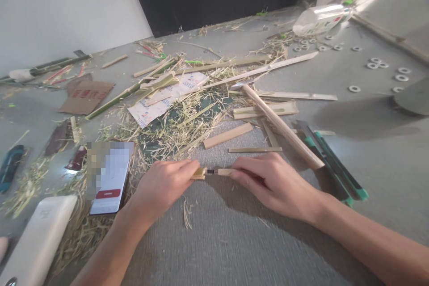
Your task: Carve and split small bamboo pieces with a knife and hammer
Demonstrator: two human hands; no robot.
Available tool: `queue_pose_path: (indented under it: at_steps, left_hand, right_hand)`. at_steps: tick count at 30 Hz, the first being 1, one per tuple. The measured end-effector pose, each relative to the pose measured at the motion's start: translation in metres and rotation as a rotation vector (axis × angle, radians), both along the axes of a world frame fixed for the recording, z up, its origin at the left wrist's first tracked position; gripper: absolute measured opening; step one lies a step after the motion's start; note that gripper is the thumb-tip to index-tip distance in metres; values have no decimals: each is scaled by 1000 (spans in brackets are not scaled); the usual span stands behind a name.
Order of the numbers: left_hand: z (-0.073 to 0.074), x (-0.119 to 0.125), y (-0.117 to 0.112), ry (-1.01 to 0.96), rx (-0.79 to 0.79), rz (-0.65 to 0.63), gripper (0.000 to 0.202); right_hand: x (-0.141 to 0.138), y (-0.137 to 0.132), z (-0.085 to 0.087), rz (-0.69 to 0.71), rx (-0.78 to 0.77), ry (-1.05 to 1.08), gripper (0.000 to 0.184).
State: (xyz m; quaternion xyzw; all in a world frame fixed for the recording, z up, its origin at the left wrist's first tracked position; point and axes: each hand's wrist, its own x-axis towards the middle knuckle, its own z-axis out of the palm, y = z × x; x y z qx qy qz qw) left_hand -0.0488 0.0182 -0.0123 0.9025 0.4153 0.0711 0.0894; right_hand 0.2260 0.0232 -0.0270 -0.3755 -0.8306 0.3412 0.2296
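Your left hand (166, 185) grips a short bamboo piece (200, 172), just below centre of frame; your right hand (276, 183) is closed round a wood-handled tool (223, 171), its dark metal tip at the piece's near end. Shavings (161, 136) and cut strips (228, 136) across mid-frame on the bench (201, 250) suggest considerable cutting done. Held piece judged in progress; amount left: cannot tell.

Print on the white paper (157, 107) and brown cardboard (87, 97) cannot be read.
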Motion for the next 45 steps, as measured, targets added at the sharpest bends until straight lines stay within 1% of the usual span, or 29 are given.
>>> queue_pose_path:
  at_steps: [3, 6, 9, 13, 15, 18, 23, 31, 38, 45]
  left_hand:
    - [-1, 0, 1, -76, 5, 34, 30]
    - [0, -1, 0, -102, -5, 42, 29]
    - [2, -2, 0, -87, 4, 57, 27]
    - [2, -3, -2, -29, 25, 70, 29]
    - [3, -3, -3, -12, 26, 78, 31]
    - [3, -3, -4, -13, 16, 83, 31]
    - [3, -3, -3, -12, -1, 69, 31]
    - [3, -4, -3, 26, 2, 51, 30]
    - [6, -5, -5, 82, -19, 10, 24]
    - [4, 0, -5, 202, -2, -25, 24]
  right_hand:
    - [-1, 1, 1, -7, -37, 65, 34]
    - [-2, -1, 2, 0, -47, 95, 34]
    - [-3, -3, 1, 2, -18, 105, 32]
    - [-2, -3, 1, -54, 44, 76, 32]
    - [0, -1, 3, -70, 51, 67, 33]
    - [2, 1, 5, -43, 34, 67, 34]
    - [2, 1, 2, 18, 7, 79, 33]
    - [1, 0, 2, 24, -3, 63, 39]
    - [1, 0, 2, 44, -12, 38, 37]
    - [3, 0, 1, 51, 37, -79, 34]
